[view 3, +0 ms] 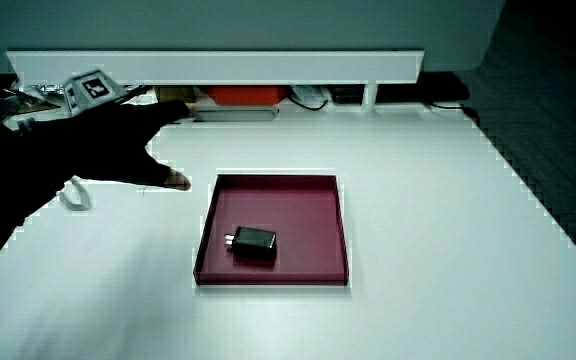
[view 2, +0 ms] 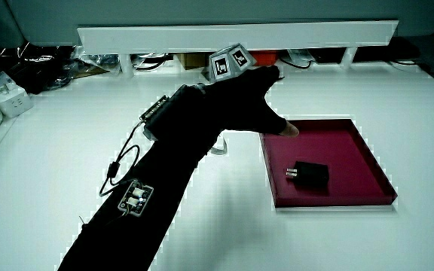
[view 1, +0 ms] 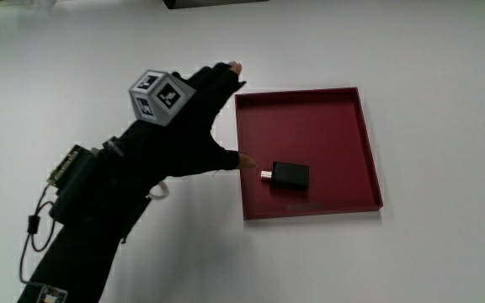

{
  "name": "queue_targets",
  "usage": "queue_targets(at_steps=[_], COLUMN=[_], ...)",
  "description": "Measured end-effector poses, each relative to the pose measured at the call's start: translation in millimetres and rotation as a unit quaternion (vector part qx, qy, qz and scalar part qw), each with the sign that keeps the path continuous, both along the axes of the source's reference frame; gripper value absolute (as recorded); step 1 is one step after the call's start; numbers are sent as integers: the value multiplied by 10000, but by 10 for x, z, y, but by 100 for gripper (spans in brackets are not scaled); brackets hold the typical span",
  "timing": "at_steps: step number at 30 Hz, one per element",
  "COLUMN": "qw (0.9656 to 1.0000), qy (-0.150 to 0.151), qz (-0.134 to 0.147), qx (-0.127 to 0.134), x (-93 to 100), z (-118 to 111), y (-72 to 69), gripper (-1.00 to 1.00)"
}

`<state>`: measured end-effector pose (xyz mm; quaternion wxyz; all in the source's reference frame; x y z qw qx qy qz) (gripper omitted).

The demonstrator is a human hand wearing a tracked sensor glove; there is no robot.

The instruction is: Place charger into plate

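A small black charger (view 1: 290, 176) (view 2: 310, 175) (view 3: 253, 243) lies flat inside the dark red square plate (view 1: 343, 109) (view 2: 353, 143) (view 3: 313, 195), in the part of it nearer to the person, prongs pointing toward the hand. The hand (view 1: 196, 126) (view 2: 243, 102) (view 3: 118, 145) hovers beside the plate, just outside its rim, fingers spread and holding nothing. Its thumb tip (view 1: 244, 160) reaches the plate's edge close to the charger. A patterned cube (view 1: 157, 94) sits on the back of the hand.
A small white loop-like thing (view 3: 76, 193) (view 2: 218, 147) lies on the white table under the hand. A low white partition (view 2: 239, 34) (view 3: 218, 65) runs along the table's edge farthest from the person, with clutter under it. Cables and a small box (view 2: 134, 197) hang at the forearm.
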<state>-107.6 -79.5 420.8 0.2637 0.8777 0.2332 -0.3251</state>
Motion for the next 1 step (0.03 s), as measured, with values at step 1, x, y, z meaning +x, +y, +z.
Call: queue_targets(at_steps=[1], qw=[10000], qy=[-36], qz=[-66], qx=[-51], x=[-33], z=[-45], y=[-8], gripper=[-100])
